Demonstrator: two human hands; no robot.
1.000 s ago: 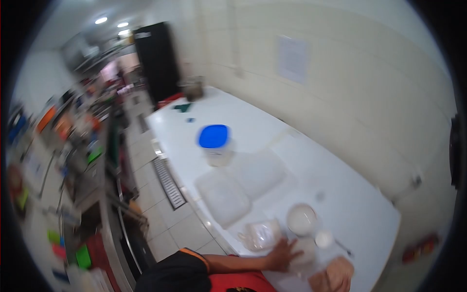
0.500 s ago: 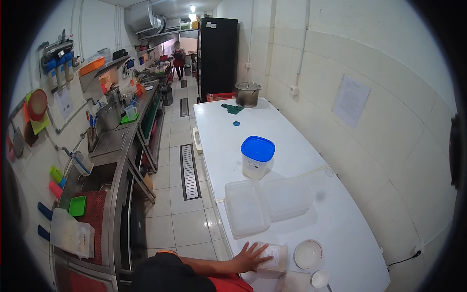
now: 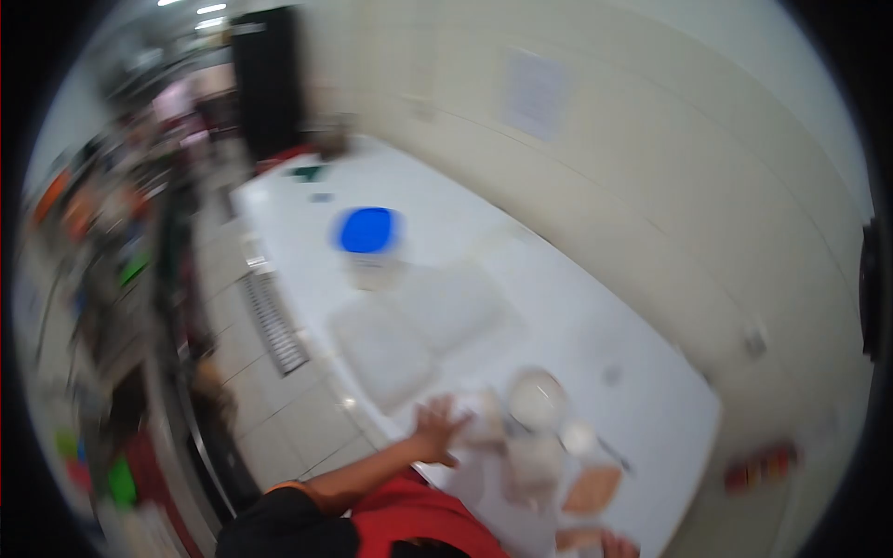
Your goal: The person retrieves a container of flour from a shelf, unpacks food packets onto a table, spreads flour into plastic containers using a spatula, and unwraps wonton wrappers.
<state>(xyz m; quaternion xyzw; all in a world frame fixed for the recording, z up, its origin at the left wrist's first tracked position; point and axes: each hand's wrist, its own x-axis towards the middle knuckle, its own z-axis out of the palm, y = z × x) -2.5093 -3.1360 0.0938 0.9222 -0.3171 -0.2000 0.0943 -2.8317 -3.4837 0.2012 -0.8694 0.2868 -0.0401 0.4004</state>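
My left hand (image 3: 437,431) has its fingers spread beside a pale labelled pack (image 3: 484,416) at the table's near edge. Whether the fingertips touch the pack is blurred. Low in the view, my right hand (image 3: 609,542) is partly cut off and smeared by motion, so its grip is unclear. Just above it lies a flat orange-brown rectangular item (image 3: 593,490). Between the hands sits a second pale pack (image 3: 535,465). A white bowl (image 3: 537,398) and a smaller white bowl (image 3: 578,437) stand close by, with a thin dark-handled utensil (image 3: 615,454) next to them.
On the white table (image 3: 595,325) are a translucent tub with a blue lid (image 3: 369,231), two translucent flat containers (image 3: 381,353), a green cloth (image 3: 307,173) and a pot (image 3: 330,139). A tall black cabinet (image 3: 268,84) stands behind. Wall on the right, counter on the left.
The view has swung right and blurred. My left hand has drawn back off the top of the labelled pack to its side. My right hand and the orange-brown item have come into view.
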